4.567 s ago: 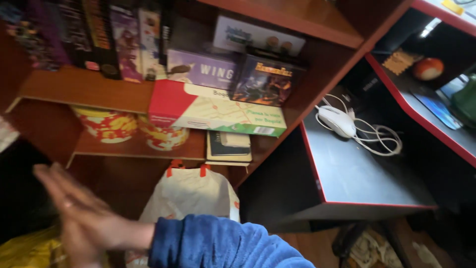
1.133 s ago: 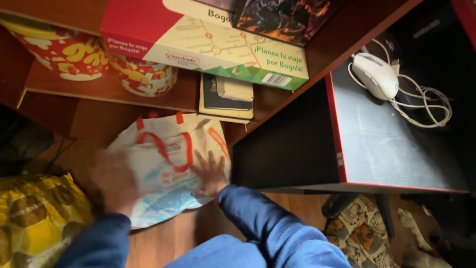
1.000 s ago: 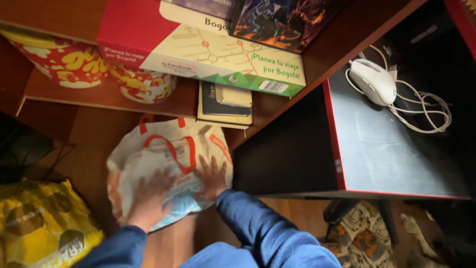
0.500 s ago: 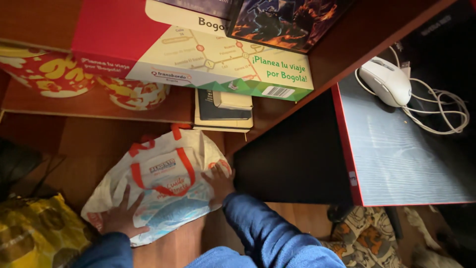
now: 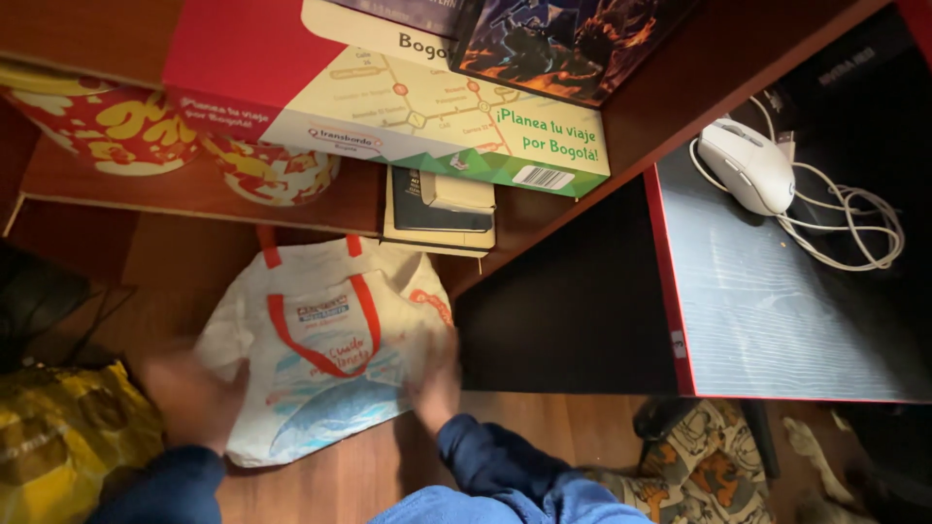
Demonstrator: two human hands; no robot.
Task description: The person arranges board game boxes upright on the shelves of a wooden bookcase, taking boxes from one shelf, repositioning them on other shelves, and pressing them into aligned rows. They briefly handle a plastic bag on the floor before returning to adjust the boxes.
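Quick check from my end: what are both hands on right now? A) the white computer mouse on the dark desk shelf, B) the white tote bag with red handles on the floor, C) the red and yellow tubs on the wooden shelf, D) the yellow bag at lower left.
B: the left hand and right hand, both blurred, press opposite edges of the white tote bag; the computer mouse lies untouched.
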